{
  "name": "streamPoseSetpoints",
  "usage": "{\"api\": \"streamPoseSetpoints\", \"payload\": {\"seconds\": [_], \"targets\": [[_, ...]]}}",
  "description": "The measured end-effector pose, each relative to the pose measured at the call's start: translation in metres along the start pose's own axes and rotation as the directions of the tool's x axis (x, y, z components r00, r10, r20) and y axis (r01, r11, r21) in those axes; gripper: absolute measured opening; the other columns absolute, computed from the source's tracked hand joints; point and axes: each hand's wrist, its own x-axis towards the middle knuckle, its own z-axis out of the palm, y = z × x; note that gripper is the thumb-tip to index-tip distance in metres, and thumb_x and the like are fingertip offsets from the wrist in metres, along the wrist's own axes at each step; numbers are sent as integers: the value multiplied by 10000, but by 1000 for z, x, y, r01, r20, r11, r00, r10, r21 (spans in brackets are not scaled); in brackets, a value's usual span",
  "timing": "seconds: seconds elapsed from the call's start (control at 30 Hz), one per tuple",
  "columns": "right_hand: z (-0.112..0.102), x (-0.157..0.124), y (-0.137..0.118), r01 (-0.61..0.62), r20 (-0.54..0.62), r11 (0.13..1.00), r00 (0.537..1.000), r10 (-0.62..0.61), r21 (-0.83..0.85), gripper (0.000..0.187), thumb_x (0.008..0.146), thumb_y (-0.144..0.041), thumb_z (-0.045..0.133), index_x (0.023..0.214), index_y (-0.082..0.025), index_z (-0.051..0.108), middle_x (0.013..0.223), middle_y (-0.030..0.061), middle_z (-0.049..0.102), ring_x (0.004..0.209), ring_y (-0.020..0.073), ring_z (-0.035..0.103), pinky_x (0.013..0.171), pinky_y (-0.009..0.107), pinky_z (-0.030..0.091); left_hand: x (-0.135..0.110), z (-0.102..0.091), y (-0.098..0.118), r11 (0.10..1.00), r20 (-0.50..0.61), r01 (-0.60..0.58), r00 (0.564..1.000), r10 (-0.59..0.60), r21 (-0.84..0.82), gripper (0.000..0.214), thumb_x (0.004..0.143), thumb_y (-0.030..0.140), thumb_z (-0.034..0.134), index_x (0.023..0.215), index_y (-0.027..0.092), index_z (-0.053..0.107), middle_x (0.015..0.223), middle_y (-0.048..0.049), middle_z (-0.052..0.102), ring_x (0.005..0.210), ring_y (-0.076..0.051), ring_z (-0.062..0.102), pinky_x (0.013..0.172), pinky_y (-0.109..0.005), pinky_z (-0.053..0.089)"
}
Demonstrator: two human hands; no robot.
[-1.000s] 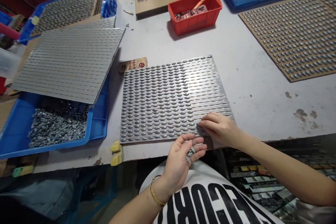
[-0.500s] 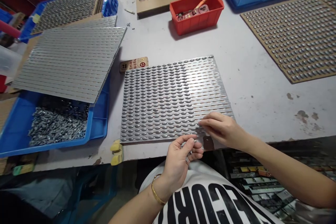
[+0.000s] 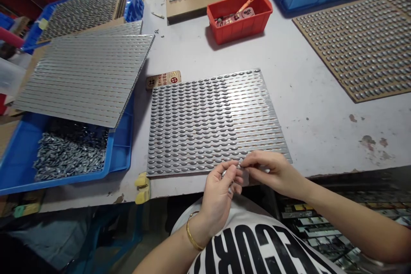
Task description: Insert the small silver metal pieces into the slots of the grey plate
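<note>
A silver slotted board (image 3: pixel 253 107) lies in front of me, its left part covered with rows of small oval metal pieces (image 3: pixel 189 135). The right part shows bare grooves, apart from some pieces along the top and bottom rows. At the board's near edge my left hand (image 3: pixel 221 190) is curled closed around several small metal pieces (image 3: pixel 230 186). Thumb and finger of my right hand (image 3: pixel 272 173) pinch a tiny metal piece (image 3: pixel 238 165) right at the left fingertips. The right hand hides the board's lower right edge.
A blue bin (image 3: pixel 109 167) of loose metal pieces stands left, with another slotted board (image 3: pixel 86 77) over it. Behind are a red bin (image 3: pixel 240 30) holding an orange-handled tool and a brown patterned box (image 3: pixel 163 79). A filled brown board (image 3: pixel 362 51) lies right.
My right hand has come off the board's lower rows, down and slightly left to meet my left fingertips. At the far board, another person's hand has gone from view.
</note>
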Motion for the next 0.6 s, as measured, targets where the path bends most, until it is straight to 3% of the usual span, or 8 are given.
{"api": "streamPoseSetpoints", "payload": {"seconds": [0.1, 0.23, 0.4, 0.6], "targets": [[-8, 5, 23, 122, -87, 947, 984, -155, -298, 167, 936, -153, 496, 1016, -189, 639, 912, 69, 671, 828, 170, 618, 717, 291, 497, -3, 1, 5, 996, -39, 40, 998, -43, -80, 304, 879, 241, 567, 1147, 102, 600, 1009, -146, 692, 858, -209, 683, 702, -292, 545], [-14, 13, 42, 228, 41, 769, 966, -255, -598, 216, 930, -105, 466, 1030, -183, 640, 939, 80, 670, 850, 190, 603, 693, 297, 481, -4, 2, 8, 993, -27, 74, 997, -77, -90, 291, 881, 182, 533, 1165, 118, 531, 1143, -190, 678, 1003, -277, 684, 870, -386, 540], [-15, 18, 39, 283, 154, 664, 957, -247, -692, 242, 892, -50, 470, 991, -162, 659, 909, 81, 645, 835, 192, 577, 650, 282, 455, -5, 4, 6, 994, 23, 105, 994, -104, -40, 176, 914, 320, 551, 975, 166, 491, 1059, -165, 713, 924, -244, 708, 812, -343, 557], [-18, 21, 37, 266, 170, 703, 964, -205, -660, 224, 895, -72, 464, 957, -169, 656, 902, 89, 623, 829, 192, 560, 650, 281, 455, -3, 2, 6, 996, 44, 70, 996, -73, 60, 257, 855, 353, 647, 930, 108, 625, 773, -73, 686, 603, -116, 627, 564, -221, 513]]}}
